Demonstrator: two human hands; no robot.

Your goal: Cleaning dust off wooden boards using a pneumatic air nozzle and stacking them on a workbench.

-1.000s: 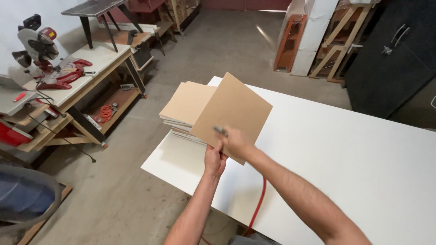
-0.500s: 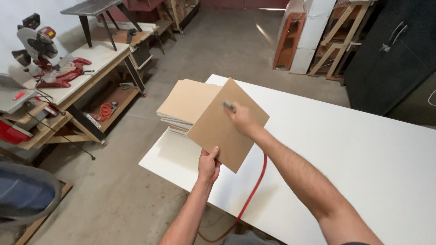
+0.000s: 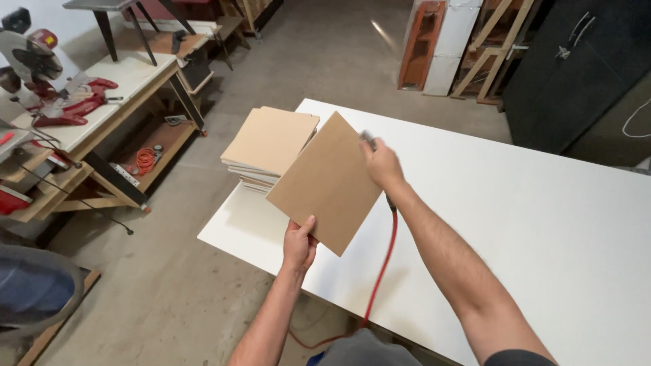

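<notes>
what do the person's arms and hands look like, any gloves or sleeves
Both hands are bare: no gloves, rings, watch or bands show on the left hand or the right hand. Both forearms are uncovered to the elbow, with some hair. A dark sleeve edge shows on the upper right arm at the bottom of the picture. The left arm shows no sleeve in view.

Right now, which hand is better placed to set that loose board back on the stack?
Probably left. The left hand already grips the brown board by its lower corner beside the stack; the right hand holds a tool on a red hose.
</notes>
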